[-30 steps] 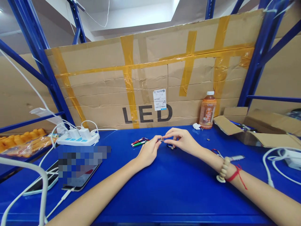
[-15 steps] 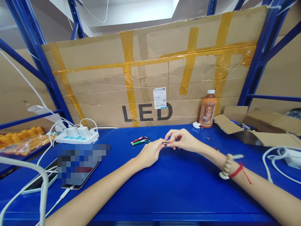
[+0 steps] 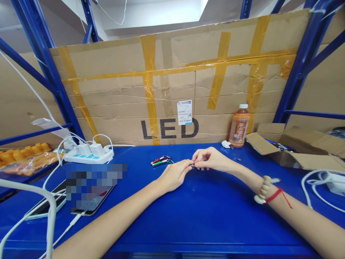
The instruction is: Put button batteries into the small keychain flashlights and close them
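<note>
Fingertips of my left hand [image 3: 175, 175] and my right hand [image 3: 210, 159] meet over the blue tabletop. Between them is a small dark metallic piece [image 3: 192, 165], mostly covered by the fingers, so its kind does not show. Both hands are closed in a pinch on it. Just left of them, a red metal tube [image 3: 161, 159] and a green metal tube [image 3: 161, 163], pen-like with small clips at one end, lie side by side on the table. My right wrist wears a bead bracelet and a red string.
On the left are a power strip [image 3: 91, 157] with chargers, a tablet [image 3: 97, 201], a phone [image 3: 40, 212] and white cables. At right stand a drink bottle [image 3: 239, 126], crumpled tissue [image 3: 225, 144] and an open cardboard box [image 3: 302, 158]. A tall cardboard sheet [image 3: 121, 100] closes the back.
Both hands stay pinched together at nearly the same spot, with the right fingers shifted slightly on the small piece. The whole view has moved a little.
</note>
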The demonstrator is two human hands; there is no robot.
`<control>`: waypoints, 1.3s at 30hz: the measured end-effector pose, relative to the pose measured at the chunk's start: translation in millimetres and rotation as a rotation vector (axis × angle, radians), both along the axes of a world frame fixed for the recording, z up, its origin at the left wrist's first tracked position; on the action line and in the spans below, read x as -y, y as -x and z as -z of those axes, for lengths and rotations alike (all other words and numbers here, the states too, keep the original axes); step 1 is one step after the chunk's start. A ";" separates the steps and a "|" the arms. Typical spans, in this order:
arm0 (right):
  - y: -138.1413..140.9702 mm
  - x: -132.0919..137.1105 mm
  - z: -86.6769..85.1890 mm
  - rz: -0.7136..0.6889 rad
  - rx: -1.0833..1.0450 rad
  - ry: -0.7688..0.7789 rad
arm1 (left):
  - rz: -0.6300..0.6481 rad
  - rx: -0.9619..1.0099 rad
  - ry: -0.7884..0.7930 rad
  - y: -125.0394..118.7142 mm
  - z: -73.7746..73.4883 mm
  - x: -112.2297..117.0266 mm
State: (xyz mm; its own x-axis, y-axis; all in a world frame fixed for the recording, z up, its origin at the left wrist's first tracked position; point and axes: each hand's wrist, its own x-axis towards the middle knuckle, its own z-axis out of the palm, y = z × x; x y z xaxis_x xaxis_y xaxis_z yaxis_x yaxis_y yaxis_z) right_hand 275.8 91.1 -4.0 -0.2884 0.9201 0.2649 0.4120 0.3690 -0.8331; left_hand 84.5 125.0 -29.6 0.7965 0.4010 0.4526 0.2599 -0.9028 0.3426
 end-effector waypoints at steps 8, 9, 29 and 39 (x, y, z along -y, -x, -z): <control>1.5 -0.5 1.4 0.039 -0.018 -0.051 | -0.003 0.012 0.020 0.3 -0.4 -0.6; 1.9 -0.5 1.8 0.054 -0.013 -0.041 | -0.004 0.008 0.033 0.6 -0.6 -0.6; 11.5 3.9 6.8 0.184 0.084 0.016 | -0.043 -0.040 -0.062 3.7 0.5 0.1; 16.0 5.4 3.9 0.200 0.086 0.027 | 0.007 0.040 -0.044 4.4 2.5 -2.4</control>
State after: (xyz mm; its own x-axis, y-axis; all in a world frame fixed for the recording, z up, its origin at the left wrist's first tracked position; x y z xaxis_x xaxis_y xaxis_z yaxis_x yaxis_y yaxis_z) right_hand 259.8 85.7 -7.9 -0.1202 0.9677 0.2218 0.5443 0.2511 -0.8004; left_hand 80.1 127.3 -32.2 0.7800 0.3743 0.5015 0.2401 -0.9191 0.3124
